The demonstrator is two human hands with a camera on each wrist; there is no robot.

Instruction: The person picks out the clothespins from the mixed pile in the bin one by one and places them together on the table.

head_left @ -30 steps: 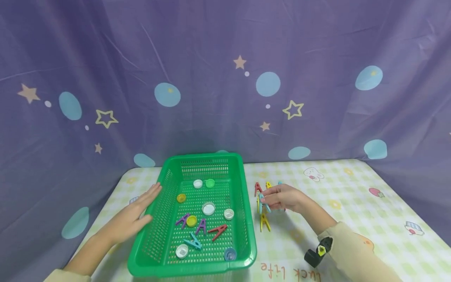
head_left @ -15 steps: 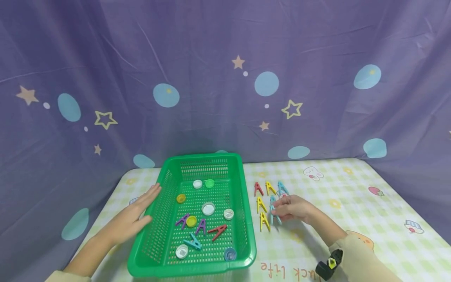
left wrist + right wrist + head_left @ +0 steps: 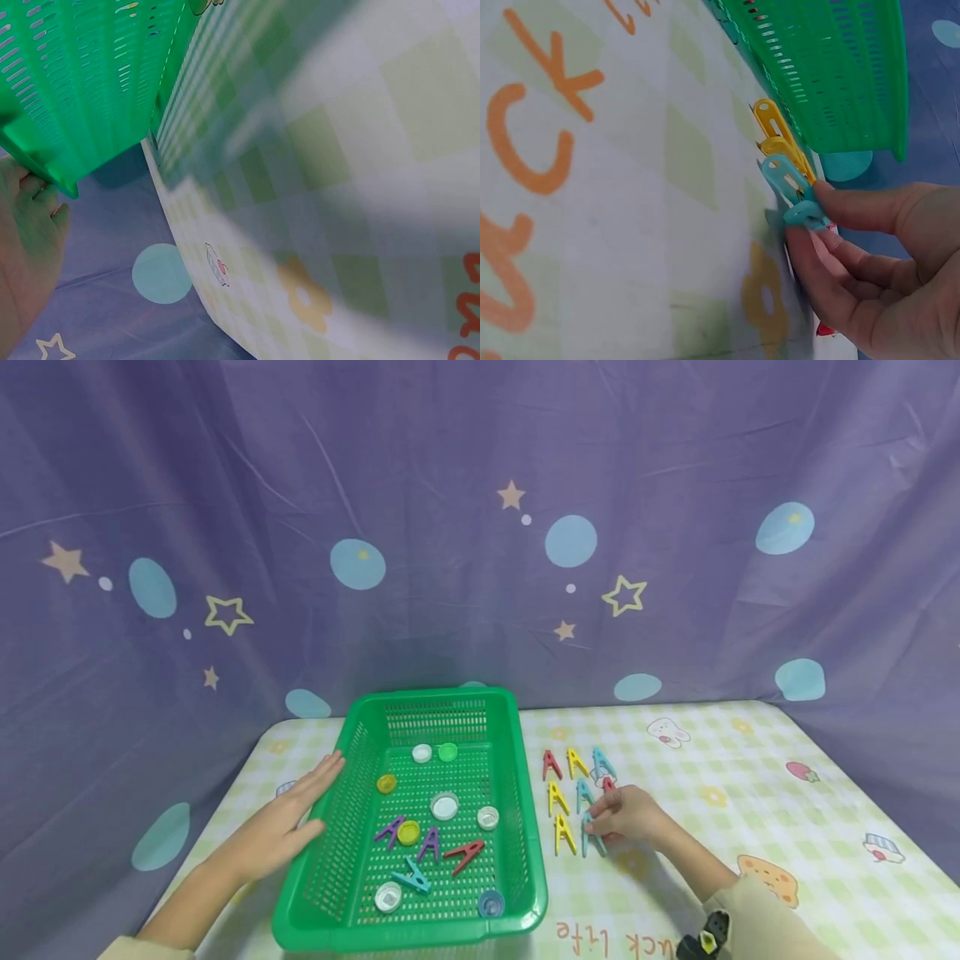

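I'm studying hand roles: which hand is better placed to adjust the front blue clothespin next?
Probably the right hand: it pinches that blue clothespin; the left hand is at the basket's left rim.

Right of the basket (image 3: 405, 937), the right hand (image 3: 636, 818) partly hides a red clothespin (image 3: 608, 784); the left sleeve (image 3: 146, 949) is cropped.

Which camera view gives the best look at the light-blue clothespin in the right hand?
The right wrist view: it shows the light-blue clothespin large and close, pinched between the right hand's thumb and fingers. The head view shows it small, at the fingertips. The left wrist view doesn't show it.
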